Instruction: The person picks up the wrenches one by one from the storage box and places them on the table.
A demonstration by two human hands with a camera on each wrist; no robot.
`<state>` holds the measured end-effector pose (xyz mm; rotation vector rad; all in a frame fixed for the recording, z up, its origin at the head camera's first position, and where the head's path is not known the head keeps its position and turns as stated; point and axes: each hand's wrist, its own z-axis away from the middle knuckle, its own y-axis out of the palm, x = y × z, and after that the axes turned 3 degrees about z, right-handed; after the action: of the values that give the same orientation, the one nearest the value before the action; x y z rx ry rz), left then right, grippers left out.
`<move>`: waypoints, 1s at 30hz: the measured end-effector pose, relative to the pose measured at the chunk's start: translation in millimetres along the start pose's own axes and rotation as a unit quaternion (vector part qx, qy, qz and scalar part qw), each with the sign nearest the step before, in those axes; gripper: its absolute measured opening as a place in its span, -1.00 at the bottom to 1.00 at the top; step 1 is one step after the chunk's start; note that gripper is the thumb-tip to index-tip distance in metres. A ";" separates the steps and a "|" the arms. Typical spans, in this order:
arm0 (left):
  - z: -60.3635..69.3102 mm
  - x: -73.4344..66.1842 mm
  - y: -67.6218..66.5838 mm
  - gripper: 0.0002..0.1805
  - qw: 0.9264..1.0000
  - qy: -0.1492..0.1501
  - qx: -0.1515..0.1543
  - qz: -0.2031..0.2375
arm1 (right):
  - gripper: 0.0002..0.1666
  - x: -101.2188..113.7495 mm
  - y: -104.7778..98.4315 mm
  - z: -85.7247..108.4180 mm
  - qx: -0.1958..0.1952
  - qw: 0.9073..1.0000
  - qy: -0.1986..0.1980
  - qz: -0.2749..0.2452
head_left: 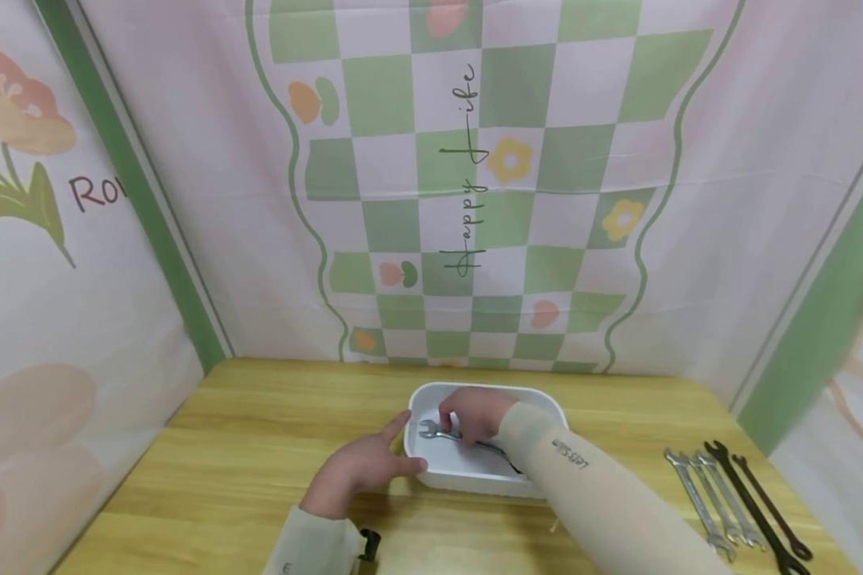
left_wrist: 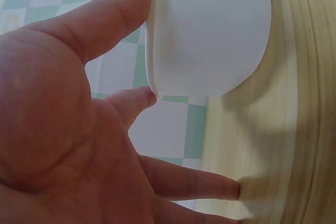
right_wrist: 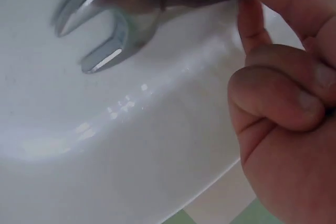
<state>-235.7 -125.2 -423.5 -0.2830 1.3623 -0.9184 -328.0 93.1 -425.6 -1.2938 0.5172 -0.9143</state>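
Observation:
A silver open-end wrench (head_left: 430, 430) lies in a white plastic tray (head_left: 440, 458). My right hand (head_left: 479, 412) reaches into the tray and pinches the wrench's shaft between thumb and finger, the other fingers curled. In the right wrist view, the wrench's open jaw end shows near the tray floor. Its far end is partly hidden by my right hand and sleeve; a dark piece shows there. My left hand (head_left: 365, 465) is at the tray's left end, thumb and index finger touching the rim. The left wrist view shows its other fingers stretched toward the table.
On the right of the wooden table (head_left: 259, 447), several wrenches lie side by side: silver wrenches (head_left: 697, 499), a large black wrench (head_left: 755, 503) and a thinner dark wrench (head_left: 773, 507). A printed cloth backdrop (head_left: 374, 224) hangs behind and beside the table.

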 end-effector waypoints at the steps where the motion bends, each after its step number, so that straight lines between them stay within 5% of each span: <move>1: 0.3 -0.2 -0.1 0.02 1.000 0.001 0.000 0.000 | -0.51 0.1 1.1 -0.4 -0.009 1.000 -0.003 0.006; 11: 0.8 1.7 0.0 0.02 1.000 0.000 -0.002 0.003 | -0.48 -2.5 4.3 -3.2 -0.042 0.998 0.029 0.040; 30: -1.9 3.2 1.1 0.03 1.000 -0.001 -0.001 0.005 | -0.43 -22.1 13.3 -7.2 -0.018 0.999 -0.026 0.010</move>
<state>-237.2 -126.1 -426.9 -0.2780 1.3618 -0.9088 -342.3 106.9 -443.5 -1.3397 0.5072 -0.8559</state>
